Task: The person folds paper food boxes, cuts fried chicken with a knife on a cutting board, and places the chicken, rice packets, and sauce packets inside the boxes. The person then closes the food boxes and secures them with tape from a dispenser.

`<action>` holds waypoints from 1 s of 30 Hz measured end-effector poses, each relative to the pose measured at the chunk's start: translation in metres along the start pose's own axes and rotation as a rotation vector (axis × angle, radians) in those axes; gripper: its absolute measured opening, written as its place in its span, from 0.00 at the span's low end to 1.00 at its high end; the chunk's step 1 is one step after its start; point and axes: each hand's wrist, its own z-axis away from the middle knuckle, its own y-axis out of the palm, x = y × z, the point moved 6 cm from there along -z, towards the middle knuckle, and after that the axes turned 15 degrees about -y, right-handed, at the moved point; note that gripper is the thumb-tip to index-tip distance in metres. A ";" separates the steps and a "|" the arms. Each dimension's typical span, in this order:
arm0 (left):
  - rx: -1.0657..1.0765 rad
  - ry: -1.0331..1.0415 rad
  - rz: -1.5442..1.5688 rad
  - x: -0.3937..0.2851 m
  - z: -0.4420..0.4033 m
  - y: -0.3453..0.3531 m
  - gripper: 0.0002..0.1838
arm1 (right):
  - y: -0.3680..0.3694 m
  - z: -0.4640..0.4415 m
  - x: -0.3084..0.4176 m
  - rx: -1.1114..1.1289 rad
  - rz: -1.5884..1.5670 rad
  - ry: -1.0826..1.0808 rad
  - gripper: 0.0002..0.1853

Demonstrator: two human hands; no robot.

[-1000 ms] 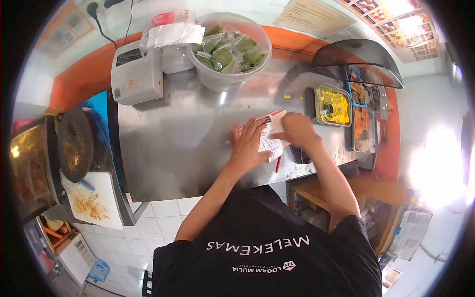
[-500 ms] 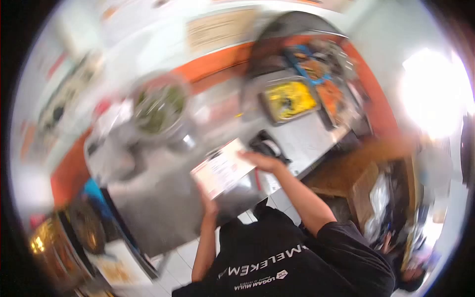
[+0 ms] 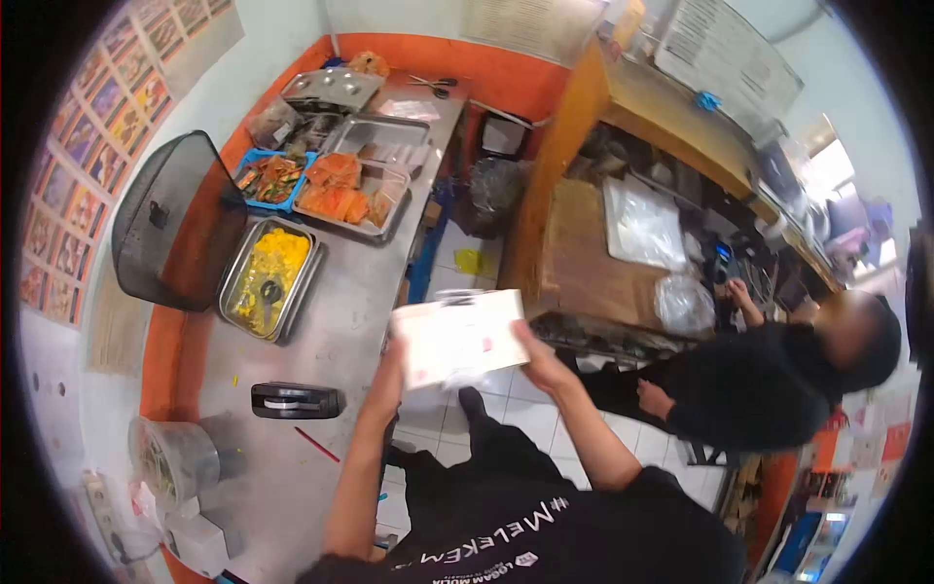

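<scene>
A white box with dark and small red marks on top is held in front of my body, over the gap beside the steel table. My left hand grips its left side and my right hand its right side. Both thumbs lie along the edges, while the fingers underneath are mostly hidden. The marks on the box are too blurred to read. On the table to my left lies a black stapler-like object, near a thin red stick.
The steel table bears a tray of yellow food, orange food, a blue basket, a mesh cover and a clear tub. To the right, a person in black sits by a wooden shelf unit.
My view has turned to the right, and the box has come round with both hands still on it. The wooden shelf unit and the other person now show fully.
</scene>
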 end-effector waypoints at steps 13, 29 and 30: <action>0.414 0.146 -0.468 0.045 -0.394 0.354 0.47 | -0.396 -0.013 0.024 -0.518 -0.206 -0.082 0.46; -0.730 0.030 -0.718 0.185 0.151 -0.031 0.22 | -0.045 -0.065 -0.218 0.623 0.435 0.380 0.04; -0.808 -0.076 -0.736 0.209 0.186 -0.039 0.22 | -0.010 -0.095 -0.217 0.683 0.411 0.262 0.06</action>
